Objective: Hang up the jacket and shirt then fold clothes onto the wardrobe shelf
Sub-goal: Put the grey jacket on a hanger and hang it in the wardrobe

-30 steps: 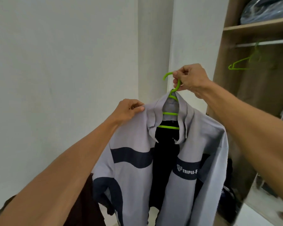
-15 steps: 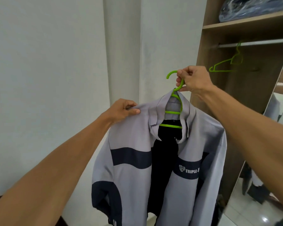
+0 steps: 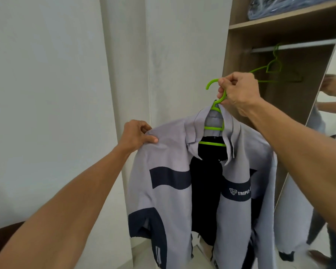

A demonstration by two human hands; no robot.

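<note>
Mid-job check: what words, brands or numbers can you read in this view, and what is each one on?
"TRIPLE-": white letters after a small white logo, on the dark band across the chest of the grey jacket; the rest is cut off at the band's edge.
No text is readable on the green hanger or the wardrobe.

We see the wooden wardrobe shelf point(image 3: 279, 21) at the upper right, and on it lies a dark blue bundle wrapped in clear plastic point(image 3: 291, 4). Just under the shelf runs a pale rail point(image 3: 299, 46), from which one empty green hanger point(image 3: 273, 67) hangs. Below, we make out a pale floor point(image 3: 144, 251)
</note>
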